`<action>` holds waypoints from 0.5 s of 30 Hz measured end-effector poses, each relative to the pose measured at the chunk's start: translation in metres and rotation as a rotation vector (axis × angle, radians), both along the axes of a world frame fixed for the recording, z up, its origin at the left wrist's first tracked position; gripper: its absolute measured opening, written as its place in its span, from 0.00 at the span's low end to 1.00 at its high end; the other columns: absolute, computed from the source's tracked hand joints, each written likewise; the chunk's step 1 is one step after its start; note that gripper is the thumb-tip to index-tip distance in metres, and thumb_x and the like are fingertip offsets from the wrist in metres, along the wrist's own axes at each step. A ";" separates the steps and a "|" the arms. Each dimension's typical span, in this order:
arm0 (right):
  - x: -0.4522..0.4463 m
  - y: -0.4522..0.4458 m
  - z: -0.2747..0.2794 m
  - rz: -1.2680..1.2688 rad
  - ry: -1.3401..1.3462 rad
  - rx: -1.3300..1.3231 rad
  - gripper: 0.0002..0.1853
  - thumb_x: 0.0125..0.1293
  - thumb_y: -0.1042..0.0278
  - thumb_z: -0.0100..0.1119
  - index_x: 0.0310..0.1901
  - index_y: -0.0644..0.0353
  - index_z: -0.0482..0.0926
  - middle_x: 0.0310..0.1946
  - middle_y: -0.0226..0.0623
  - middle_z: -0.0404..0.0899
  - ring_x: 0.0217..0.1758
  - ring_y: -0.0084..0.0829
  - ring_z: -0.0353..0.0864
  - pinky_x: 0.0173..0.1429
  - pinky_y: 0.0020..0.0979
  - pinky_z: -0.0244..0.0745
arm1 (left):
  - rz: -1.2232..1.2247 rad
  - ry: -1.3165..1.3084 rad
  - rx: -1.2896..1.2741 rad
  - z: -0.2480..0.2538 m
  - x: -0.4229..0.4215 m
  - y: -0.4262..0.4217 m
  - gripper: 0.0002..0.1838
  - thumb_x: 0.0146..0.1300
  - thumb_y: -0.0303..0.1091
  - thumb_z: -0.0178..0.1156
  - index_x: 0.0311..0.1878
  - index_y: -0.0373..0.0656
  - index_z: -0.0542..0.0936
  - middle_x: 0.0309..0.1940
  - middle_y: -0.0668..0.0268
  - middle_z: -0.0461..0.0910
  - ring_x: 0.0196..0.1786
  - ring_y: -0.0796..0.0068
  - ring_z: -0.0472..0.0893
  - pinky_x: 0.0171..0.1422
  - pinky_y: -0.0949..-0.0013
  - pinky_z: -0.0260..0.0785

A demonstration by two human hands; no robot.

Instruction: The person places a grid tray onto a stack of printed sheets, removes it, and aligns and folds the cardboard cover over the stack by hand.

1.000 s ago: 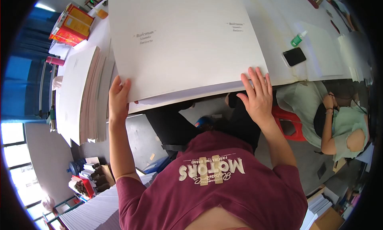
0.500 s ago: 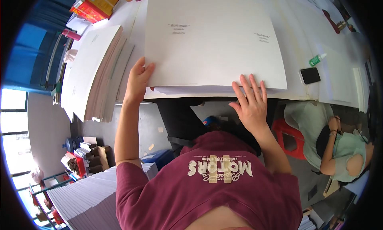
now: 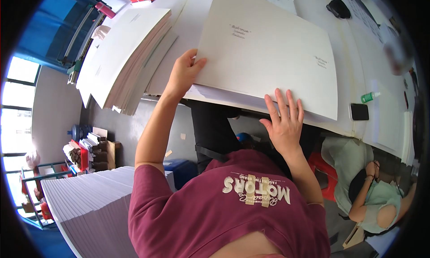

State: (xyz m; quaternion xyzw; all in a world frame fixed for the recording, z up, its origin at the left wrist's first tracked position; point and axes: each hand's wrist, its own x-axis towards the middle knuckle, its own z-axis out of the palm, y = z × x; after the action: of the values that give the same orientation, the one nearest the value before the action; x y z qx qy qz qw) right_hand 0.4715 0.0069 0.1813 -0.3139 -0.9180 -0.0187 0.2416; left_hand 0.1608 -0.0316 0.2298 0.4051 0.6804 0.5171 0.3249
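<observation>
A large white printed sheet (image 3: 273,52) with small dark lettering lies on the white table before me. Beneath its near edge a paler layer shows, and I cannot tell how many sheets lie there. At the sheet's near left corner is my left hand (image 3: 184,74), its thumb and curled fingers closed around the edge. My right hand (image 3: 285,123) rests with spread fingers flat on the near edge, right of the middle. To the left stands a thick, slanted stack of large sheets (image 3: 130,47), overhanging the table edge.
A phone (image 3: 359,111) and a green bottle (image 3: 370,97) lie at the right, a black mouse (image 3: 338,8) farther back. Folded paper stacks (image 3: 94,200) stand on the lower left. A seated person (image 3: 376,191) is on the right, near a red stool (image 3: 324,175).
The whole view has turned and shifted, so the table and sheet appear tilted clockwise. Both hands keep their places at the sheet's edges.
</observation>
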 end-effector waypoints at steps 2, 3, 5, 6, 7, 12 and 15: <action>-0.001 0.000 0.000 -0.008 -0.017 0.011 0.42 0.50 0.54 0.73 0.70 0.40 0.68 0.72 0.34 0.64 0.75 0.46 0.60 0.73 0.56 0.56 | -0.001 -0.016 0.003 0.000 -0.001 0.000 0.12 0.70 0.30 0.57 0.51 0.31 0.76 0.34 0.61 0.82 0.35 0.81 0.76 0.40 0.75 0.68; 0.000 0.001 -0.001 -0.010 -0.025 0.014 0.43 0.50 0.54 0.74 0.70 0.39 0.68 0.72 0.34 0.64 0.74 0.45 0.61 0.73 0.56 0.56 | -0.004 -0.031 0.005 0.000 -0.001 0.000 0.12 0.70 0.30 0.57 0.51 0.31 0.76 0.34 0.62 0.82 0.35 0.82 0.75 0.40 0.75 0.68; 0.000 0.001 -0.001 -0.013 -0.037 0.018 0.43 0.50 0.55 0.74 0.71 0.38 0.67 0.72 0.33 0.63 0.74 0.45 0.61 0.73 0.56 0.56 | -0.004 -0.059 0.020 0.002 0.001 0.001 0.12 0.70 0.30 0.57 0.50 0.32 0.77 0.33 0.63 0.82 0.34 0.82 0.75 0.39 0.75 0.68; 0.000 0.001 -0.002 -0.015 -0.042 0.020 0.43 0.50 0.55 0.74 0.71 0.37 0.67 0.72 0.33 0.63 0.74 0.45 0.61 0.73 0.56 0.56 | 0.000 -0.072 0.033 0.004 0.003 0.001 0.11 0.70 0.30 0.58 0.50 0.32 0.77 0.33 0.64 0.81 0.34 0.82 0.75 0.39 0.75 0.68; 0.000 0.002 -0.002 -0.015 -0.046 0.023 0.44 0.50 0.55 0.74 0.71 0.37 0.67 0.72 0.33 0.63 0.74 0.45 0.61 0.72 0.56 0.56 | 0.005 -0.084 0.047 0.004 0.004 0.002 0.11 0.70 0.30 0.58 0.49 0.32 0.77 0.32 0.64 0.81 0.34 0.83 0.75 0.39 0.75 0.67; -0.002 0.002 -0.003 -0.028 -0.062 0.040 0.43 0.51 0.55 0.73 0.71 0.36 0.67 0.72 0.33 0.63 0.74 0.46 0.61 0.72 0.55 0.56 | 0.021 -0.009 0.034 -0.001 -0.001 0.004 0.12 0.68 0.30 0.59 0.49 0.32 0.77 0.31 0.65 0.81 0.33 0.82 0.74 0.39 0.74 0.68; -0.002 0.002 -0.003 -0.035 -0.065 0.059 0.41 0.52 0.55 0.73 0.70 0.36 0.68 0.72 0.33 0.63 0.74 0.46 0.61 0.72 0.56 0.57 | 0.026 0.217 -0.018 -0.002 -0.004 0.004 0.14 0.66 0.32 0.62 0.49 0.32 0.79 0.35 0.62 0.81 0.38 0.77 0.77 0.44 0.71 0.69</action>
State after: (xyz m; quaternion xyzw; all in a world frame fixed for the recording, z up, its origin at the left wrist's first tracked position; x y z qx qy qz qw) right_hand 0.4690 0.0088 0.1782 -0.3220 -0.9188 -0.0603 0.2204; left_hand 0.1573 -0.0278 0.2278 0.4469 0.7215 0.4680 0.2464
